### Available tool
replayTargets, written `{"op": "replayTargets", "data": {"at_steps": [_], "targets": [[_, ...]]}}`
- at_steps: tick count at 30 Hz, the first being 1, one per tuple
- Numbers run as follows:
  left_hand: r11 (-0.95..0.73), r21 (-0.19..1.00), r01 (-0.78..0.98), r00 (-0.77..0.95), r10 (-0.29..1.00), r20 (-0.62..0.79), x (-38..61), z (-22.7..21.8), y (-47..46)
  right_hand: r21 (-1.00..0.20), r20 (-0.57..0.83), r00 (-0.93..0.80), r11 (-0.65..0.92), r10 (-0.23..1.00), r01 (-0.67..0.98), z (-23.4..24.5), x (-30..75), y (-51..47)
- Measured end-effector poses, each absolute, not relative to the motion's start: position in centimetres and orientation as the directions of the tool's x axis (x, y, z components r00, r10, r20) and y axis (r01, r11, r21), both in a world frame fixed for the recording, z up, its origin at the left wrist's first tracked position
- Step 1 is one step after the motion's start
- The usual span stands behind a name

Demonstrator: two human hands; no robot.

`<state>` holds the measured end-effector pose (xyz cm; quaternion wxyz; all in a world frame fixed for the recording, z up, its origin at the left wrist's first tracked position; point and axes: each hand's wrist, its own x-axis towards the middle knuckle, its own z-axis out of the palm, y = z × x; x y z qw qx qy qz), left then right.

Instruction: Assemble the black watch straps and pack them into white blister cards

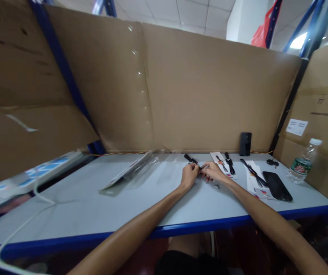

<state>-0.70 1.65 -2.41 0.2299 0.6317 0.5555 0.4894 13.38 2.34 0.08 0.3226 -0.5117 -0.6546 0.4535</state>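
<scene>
Just right of frame centre, over the grey table (95, 206), grips a black strap (190, 159) in the curled left hand (189, 175); meets it with the right hand (214, 173), fingers bent, hold too small to tell.

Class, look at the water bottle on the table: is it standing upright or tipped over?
Upright: the water bottle stands on its base, white cap at the top.
</scene>
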Motion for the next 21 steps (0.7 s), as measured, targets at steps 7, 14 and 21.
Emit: {"op": "replayTargets", "data": {"at_steps": [7,14,21], "targets": [[-0.284,0.805,0.521,0.015,0.946,0.324,-0.7,-2.2,1.7,-0.909,-0.058,-0.213,0.036,0.975,0.414,-0.2,12.5,4.1],[-0.353,0.678,0.645,0.083,0.914,0.397,-1.2,-1.6,1.3,-0.925,-0.091,-0.171,-0.019,0.981,0.38,1.2,14.0,5.5],[-0.459,0.479,0.748,0.191,0.84,0.507,-1.8,-0.9,0.3,-0.944,-0.026,-0.023,-0.016,0.999,0.329,4.2,23.3,6.2]]}}
